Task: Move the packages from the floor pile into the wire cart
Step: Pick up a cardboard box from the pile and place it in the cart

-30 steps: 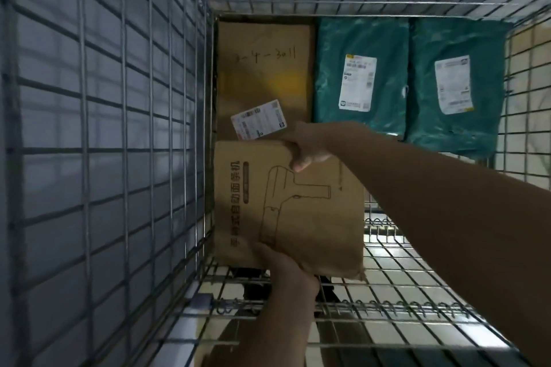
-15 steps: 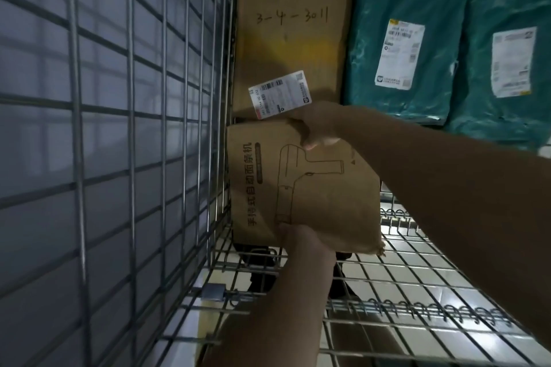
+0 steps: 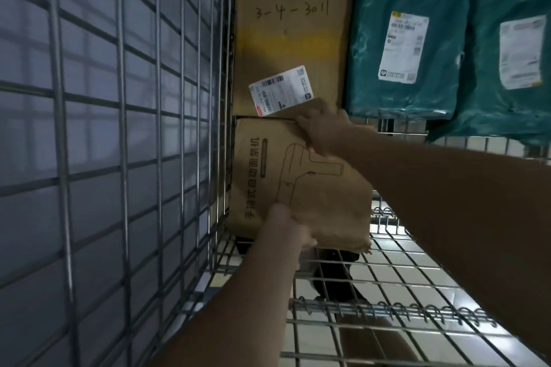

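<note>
I look down into the wire cart (image 3: 140,158). A brown cardboard box (image 3: 322,197) printed with a line drawing lies against the cart's left wall, its far edge against a larger brown box (image 3: 289,39) marked "3-4-3011". My left hand (image 3: 286,232) grips the printed box's near edge. My right hand (image 3: 325,131) holds its far edge. Two teal mailer bags, one (image 3: 408,39) beside the larger box and another (image 3: 512,53) at the far right, lie on the cart floor.
The wire floor (image 3: 417,277) to the right of the printed box is bare. A dark caster wheel (image 3: 337,277) shows through the mesh below. Tiled floor is visible under the cart.
The printed box has gone lower and further forward, now butting against the marked box and the left wall. Both hands have kept their grip. The view has moved closer.
</note>
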